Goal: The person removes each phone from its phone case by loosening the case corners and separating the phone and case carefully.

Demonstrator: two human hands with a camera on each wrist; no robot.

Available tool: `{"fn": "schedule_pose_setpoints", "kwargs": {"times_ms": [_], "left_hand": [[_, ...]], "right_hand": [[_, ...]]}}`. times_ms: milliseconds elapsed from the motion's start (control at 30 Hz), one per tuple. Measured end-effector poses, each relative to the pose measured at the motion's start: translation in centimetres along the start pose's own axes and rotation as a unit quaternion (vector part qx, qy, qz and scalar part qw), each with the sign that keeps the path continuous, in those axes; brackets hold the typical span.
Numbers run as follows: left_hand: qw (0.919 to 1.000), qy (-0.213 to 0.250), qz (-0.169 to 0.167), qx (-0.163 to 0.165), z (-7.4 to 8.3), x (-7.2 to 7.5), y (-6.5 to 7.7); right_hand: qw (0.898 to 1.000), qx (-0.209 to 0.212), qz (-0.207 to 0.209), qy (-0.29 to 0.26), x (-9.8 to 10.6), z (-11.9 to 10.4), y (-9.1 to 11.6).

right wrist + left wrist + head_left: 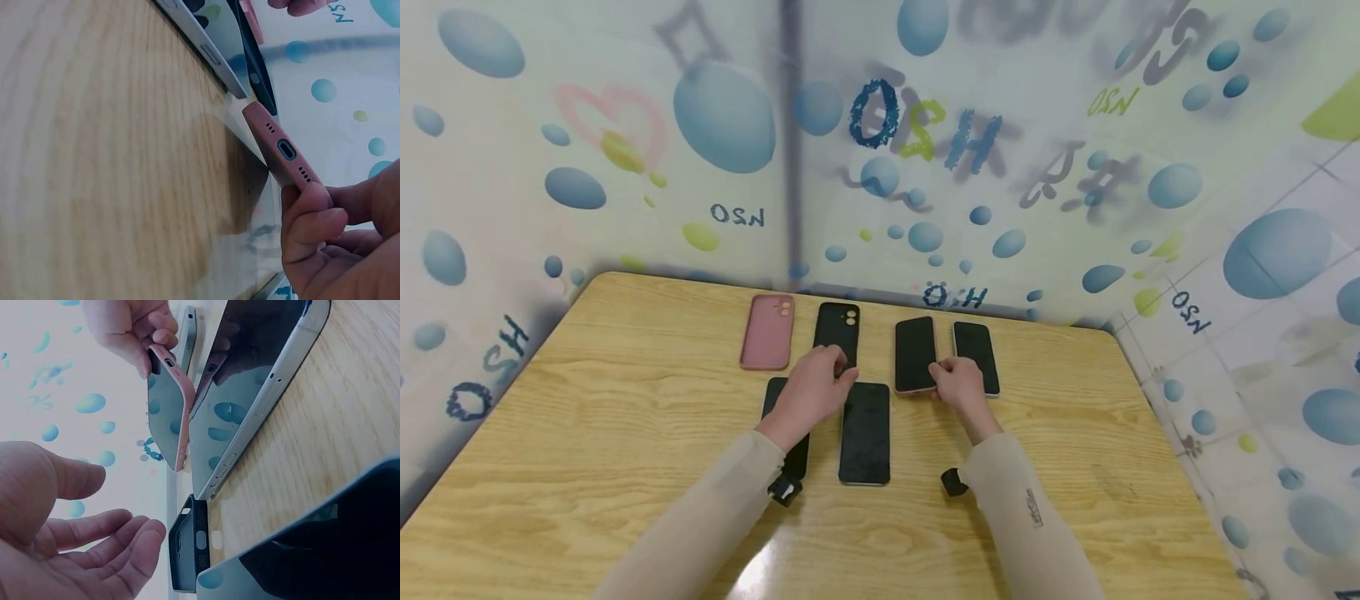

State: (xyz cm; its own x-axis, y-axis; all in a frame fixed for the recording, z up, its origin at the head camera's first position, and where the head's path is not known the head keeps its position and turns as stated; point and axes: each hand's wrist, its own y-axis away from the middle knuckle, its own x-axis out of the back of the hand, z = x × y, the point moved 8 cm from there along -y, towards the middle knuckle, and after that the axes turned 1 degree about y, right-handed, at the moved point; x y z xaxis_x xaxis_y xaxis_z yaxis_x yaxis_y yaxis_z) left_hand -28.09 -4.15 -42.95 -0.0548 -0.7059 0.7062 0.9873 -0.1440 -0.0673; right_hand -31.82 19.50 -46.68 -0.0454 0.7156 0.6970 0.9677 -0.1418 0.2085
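Bubble-print wall behind wood-grain counter | partly hidden by left grip and sleeve: black case, lower-left phone | pink-cased phone, dark-screened, just right of centre in head view, held end raised off counter | right grip pinching its lower right corner; left grip loosely spread, empty

A decorated indoor corner with a wood-grain table.
Pale wall covering, printed with blue bubbles, a pink heart and chemistry-style lettering, rises close behind the table and along both sides, boxing it in like a small booth. Faint tile-like lines cross the right side; whether this belongs to a home or a workplace, the view leaves unclear.
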Motion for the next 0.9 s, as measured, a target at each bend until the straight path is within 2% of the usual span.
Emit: {"fn": "schedule_pose_setpoints", "kwargs": {"times_ms": [233,533,900], "left_hand": [[1.0,0.007,0.0,-0.003,-0.1,-0.1,0.0],[0.9996,0.023,-0.01,0.008,-0.2,-0.4,0.1],[0.9983,0.04,-0.025,0.034,-0.5,-0.8,0.0]], "right_hand": [[0.997,-0.003,-0.007,-0.076,-0.2,0.6,1.2],[0.987,0.002,-0.02,-0.16,-0.6,0.4,2.9],[0.979,0.003,-0.046,-0.199,-1.7,-0.3,5.0]]}}
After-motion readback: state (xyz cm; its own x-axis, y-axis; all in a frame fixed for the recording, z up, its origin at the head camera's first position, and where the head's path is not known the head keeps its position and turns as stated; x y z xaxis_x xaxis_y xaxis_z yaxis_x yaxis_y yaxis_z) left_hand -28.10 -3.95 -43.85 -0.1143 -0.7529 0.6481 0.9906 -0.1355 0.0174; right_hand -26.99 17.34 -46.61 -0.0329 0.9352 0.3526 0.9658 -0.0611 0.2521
